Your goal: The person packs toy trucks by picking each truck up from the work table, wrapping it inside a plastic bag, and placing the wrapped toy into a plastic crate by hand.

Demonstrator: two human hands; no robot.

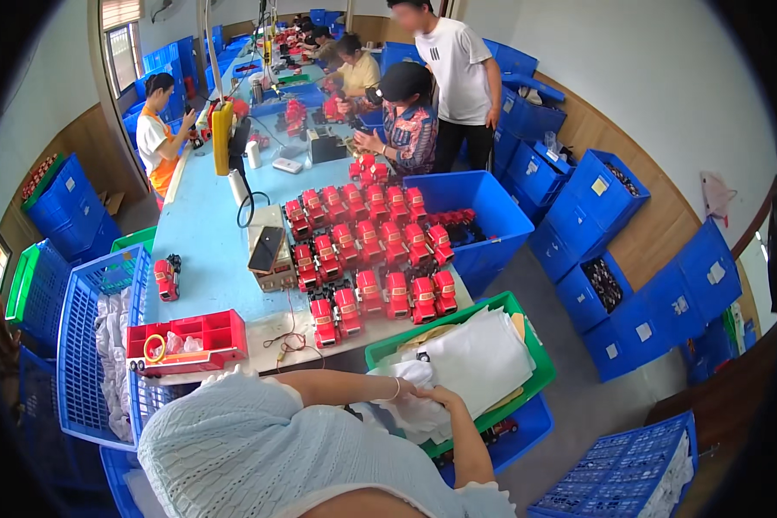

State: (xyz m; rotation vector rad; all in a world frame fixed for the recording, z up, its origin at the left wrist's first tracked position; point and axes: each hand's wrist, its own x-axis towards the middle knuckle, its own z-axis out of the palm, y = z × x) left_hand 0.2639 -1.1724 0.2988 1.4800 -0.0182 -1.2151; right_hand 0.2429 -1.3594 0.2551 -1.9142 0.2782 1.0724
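Over a green crate at the table's near right corner, my two hands meet at a crumpled white sheet or bag. My left hand, with a thin band at the wrist, is closed on this white material. Beside it, my right hand is closed against the same bundle. Fine details of the fingers are too small to see. A stack of flat white sheets lies in the crate, close to my right hand. A small dark-and-white piece shows at the bundle's far side.
Rows of red toy truck cabs cover the table ahead. A red toy trailer sits at the near left, by a blue basket. A phone rests on a metal box. Blue bins stand rightward; several people work farther along.
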